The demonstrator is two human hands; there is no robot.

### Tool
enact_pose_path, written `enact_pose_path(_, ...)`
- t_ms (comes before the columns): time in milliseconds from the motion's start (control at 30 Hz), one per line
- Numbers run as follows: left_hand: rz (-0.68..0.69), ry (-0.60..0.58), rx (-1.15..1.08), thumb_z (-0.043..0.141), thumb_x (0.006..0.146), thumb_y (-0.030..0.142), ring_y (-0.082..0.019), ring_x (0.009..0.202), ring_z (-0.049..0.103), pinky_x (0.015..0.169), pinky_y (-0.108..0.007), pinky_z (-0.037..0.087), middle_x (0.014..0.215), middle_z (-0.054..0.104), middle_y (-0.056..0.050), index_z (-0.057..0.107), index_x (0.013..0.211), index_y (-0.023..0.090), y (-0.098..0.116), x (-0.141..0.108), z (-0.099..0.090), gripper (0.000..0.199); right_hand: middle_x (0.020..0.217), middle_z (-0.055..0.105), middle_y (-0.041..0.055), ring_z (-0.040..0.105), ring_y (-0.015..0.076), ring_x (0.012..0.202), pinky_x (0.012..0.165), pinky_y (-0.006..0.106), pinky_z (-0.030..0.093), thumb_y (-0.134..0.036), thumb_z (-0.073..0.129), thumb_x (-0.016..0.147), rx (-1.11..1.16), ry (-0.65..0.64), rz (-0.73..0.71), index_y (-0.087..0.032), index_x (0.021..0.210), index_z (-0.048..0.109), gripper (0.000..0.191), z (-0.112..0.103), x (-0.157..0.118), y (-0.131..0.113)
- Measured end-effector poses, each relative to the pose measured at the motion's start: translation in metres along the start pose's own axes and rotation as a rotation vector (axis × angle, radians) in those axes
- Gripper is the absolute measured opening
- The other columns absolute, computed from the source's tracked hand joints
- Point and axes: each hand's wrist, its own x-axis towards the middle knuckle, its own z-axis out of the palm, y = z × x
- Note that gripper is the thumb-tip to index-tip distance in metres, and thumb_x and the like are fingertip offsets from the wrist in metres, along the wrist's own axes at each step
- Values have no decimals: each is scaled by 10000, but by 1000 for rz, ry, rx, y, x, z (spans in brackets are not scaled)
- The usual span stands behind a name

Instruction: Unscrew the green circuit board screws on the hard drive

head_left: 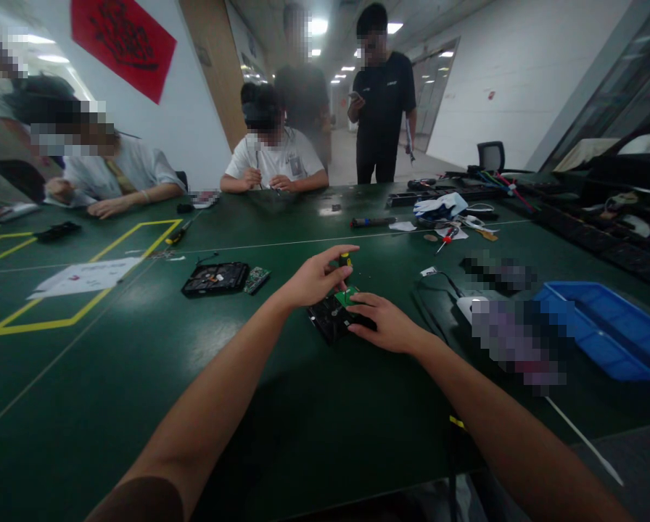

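My left hand (318, 277) is closed around a screwdriver (346, 259) with a yellow and black handle, held upright. Its tip points down at a small green circuit board (347, 296), though I cannot tell whether it sits in a screw. The board lies on a black plastic housing (328, 319) on the table in front of me. With fingers stretched out, my right hand (382, 322) rests on the right side of the housing and the board's edge, its fingertips partly hiding them.
Left of my hands lie another black housing (216, 278) and a loose circuit board (257, 280). A blue tray (602, 326) stands at right. Beyond are a red screwdriver (447, 238), white gloves (442, 206) and a paper sheet (85, 277). Several people are across the green table (140, 391).
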Motion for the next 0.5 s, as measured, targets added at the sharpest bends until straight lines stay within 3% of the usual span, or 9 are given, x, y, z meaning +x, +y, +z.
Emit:
enact_pose_path(167, -4, -19, -97, 506, 1037, 289, -120, 726, 699, 686, -287, 618, 1154, 689, -97, 507, 1458, 229, 2, 0, -1, 425, 1455, 605, 129, 557, 303, 1360, 1175, 544, 413, -422, 645, 971, -2, -6, -8, -222, 1324, 686, 408, 1, 0, 1)
enact_pose_path(333, 8, 34, 2, 583, 997, 290, -126, 696, 695, 662, -271, 606, 964, 685, -41, 568, 1345, 212, 0, 1, 1, 357, 1453, 607, 130, 552, 316, 1366, 1166, 549, 424, -430, 660, 960, -2, -4, 2, -231, 1321, 691, 413, -1, 0, 0)
enact_pose_path(500, 11, 115, 110, 661, 950, 324, -129, 682, 701, 633, -256, 584, 935, 670, -20, 594, 1203, 215, -1, 1, 0, 283, 1457, 601, 135, 550, 316, 1370, 1164, 547, 429, -430, 656, 960, 8, -13, 12, -225, 1323, 691, 418, -2, 0, -2)
